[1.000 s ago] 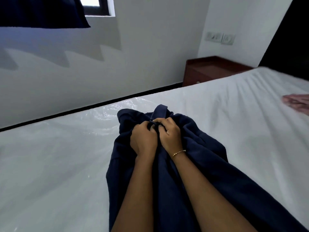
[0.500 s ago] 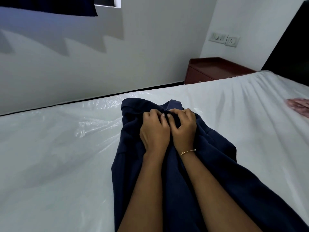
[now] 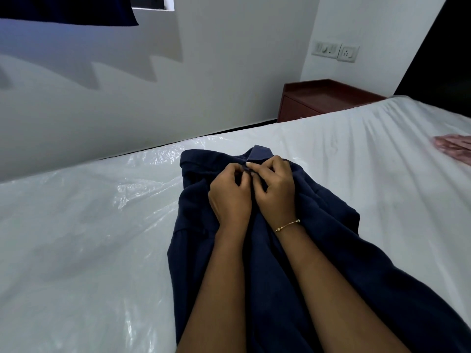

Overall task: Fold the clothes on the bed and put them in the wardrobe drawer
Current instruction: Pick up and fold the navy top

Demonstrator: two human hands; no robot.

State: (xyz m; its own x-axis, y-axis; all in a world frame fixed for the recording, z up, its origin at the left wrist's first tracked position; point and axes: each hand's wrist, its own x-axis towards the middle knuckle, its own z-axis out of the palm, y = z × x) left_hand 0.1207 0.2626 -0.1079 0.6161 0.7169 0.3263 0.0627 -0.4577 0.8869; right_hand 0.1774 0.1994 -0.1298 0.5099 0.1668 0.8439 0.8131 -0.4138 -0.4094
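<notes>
Left hand (image 3: 230, 197) and right hand (image 3: 276, 187) — fingers curled, both pinch navy shirt (image 3: 331, 250) near collar — on bed (image 3: 76, 238).

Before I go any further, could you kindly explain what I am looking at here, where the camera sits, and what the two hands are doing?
There is no machine here: a person wears a wide-angle camera on the head, so the single view looks forward and down over their own forearms. The left hand and the right hand, the one with a thin bracelet, meet close together and pinch the dark blue garment just below its collar, perhaps at a fastening; that detail is too small to tell. The garment lies on a bed with a glossy white cover. A pink cloth lies at the right edge. Beyond the bed stand a reddish-brown bedside cabinet and a wall with switches.
</notes>
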